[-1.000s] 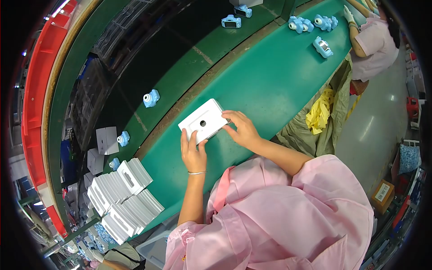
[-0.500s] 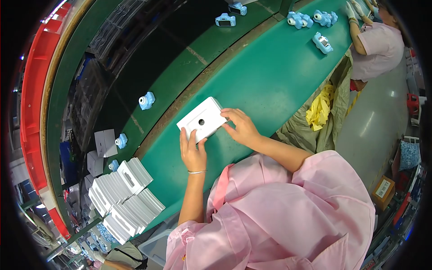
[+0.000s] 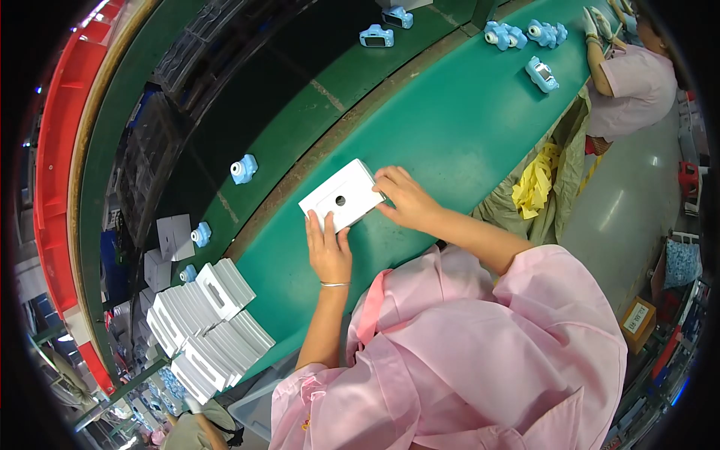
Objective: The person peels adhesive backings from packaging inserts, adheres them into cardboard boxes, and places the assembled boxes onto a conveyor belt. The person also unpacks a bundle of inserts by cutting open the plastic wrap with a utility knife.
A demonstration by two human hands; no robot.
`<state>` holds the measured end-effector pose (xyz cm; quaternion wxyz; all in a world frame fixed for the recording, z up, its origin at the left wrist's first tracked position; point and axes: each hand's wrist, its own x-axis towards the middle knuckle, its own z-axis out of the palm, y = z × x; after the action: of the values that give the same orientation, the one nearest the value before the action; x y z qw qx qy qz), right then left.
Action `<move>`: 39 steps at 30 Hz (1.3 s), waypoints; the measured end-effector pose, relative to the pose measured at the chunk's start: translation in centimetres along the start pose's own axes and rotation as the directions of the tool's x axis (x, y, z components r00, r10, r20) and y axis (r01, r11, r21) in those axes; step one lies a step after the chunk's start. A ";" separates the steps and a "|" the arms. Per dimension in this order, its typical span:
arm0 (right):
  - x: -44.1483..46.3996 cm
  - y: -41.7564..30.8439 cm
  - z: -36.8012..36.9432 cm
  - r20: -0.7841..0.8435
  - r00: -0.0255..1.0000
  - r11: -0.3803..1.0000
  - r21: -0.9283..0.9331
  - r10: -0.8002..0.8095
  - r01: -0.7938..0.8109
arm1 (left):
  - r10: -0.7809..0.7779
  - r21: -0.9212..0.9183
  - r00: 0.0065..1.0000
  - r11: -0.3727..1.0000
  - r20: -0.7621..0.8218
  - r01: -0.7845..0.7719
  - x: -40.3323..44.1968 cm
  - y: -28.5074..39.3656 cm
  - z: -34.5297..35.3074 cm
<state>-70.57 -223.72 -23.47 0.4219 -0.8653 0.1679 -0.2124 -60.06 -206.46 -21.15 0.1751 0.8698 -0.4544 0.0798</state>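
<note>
A white box with a round dark hole in its top face lies at a slant on the green work surface in front of me. My left hand grips its near left side, fingers over the top face and thumb along the front edge. At the box's right end, my right hand has its fingers curled against the edge with the thumb below. What lies inside the box is hidden.
Stacked white trays stand at the left of the green table. Blue toy cameras sit on the belt behind, and more blue cameras lie at the far right, near a co-worker. Yellow strips fill a cloth bag.
My right hand's fingers have drawn up and bunched at the box's right end. The box and my left hand appear slightly further right in view.
</note>
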 end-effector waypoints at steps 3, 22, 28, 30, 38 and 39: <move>1.7 0.1 -1.6 0.161 0.986 0.982 -0.169 -0.051 0.079 | 0.029 0.028 1.000 0.999 0.006 -0.029 -0.5 0.1 1.0; -13.2 9.0 -19.8 -0.868 0.434 0.732 -0.132 0.240 -0.668 | 0.086 -0.190 0.954 0.981 0.286 -0.032 -8.0 -4.0 4.3; -16.1 7.6 -21.7 -0.874 0.362 0.685 -0.046 0.325 -0.727 | 0.032 -0.201 0.966 0.979 0.256 0.021 -6.8 -2.2 5.1; -12.0 6.3 -20.1 -0.754 0.592 0.817 -0.133 0.283 -0.560 | 0.013 -0.194 0.986 0.981 0.167 0.020 -7.0 -2.6 5.1; 5.2 2.1 -10.4 -0.303 0.952 0.993 -0.098 0.038 -0.071 | -0.319 -0.538 0.861 0.679 0.397 0.500 -5.3 -2.2 4.3; 6.0 1.3 -8.9 -0.201 0.980 0.996 -0.092 -0.009 -0.010 | -0.410 -0.664 0.783 0.422 0.468 0.617 -5.0 -2.4 4.5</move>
<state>-70.08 -233.16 -18.21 0.3623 -0.8579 0.2195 -0.2908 -61.03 -203.11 -27.33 0.5007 0.7982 -0.1676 -0.2899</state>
